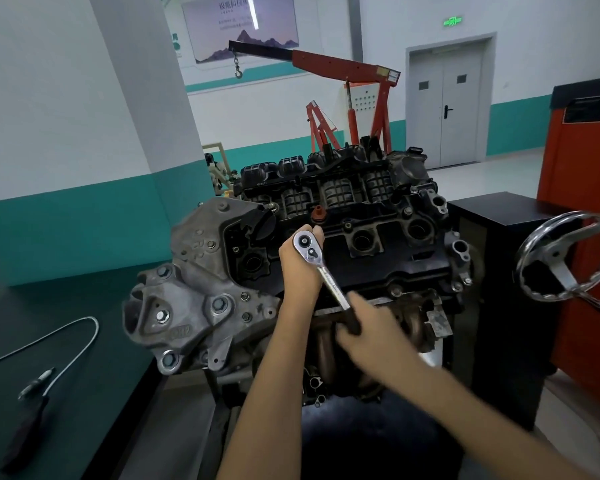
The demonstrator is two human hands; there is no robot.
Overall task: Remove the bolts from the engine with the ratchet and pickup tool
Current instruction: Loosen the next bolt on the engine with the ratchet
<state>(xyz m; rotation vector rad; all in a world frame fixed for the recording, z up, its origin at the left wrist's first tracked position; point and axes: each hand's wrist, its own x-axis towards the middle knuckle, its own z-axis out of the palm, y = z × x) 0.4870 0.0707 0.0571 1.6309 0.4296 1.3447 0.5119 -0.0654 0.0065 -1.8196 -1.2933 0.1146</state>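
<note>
2 hands (300, 268) (368, 329) grip ratchet (329, 279) on engine (378, 199)

One wide-angle view from the person's head, forward and slightly down, close to the engine (371, 216)

You're facing a red engine hoist (347, 67) standing by the back wall, hook (238, 73) hanging left. Grey double door (445, 109) sitting closed to its right. Chrome handwheel (565, 258) sticking out beside an orange cabinet (582, 168).
</note>
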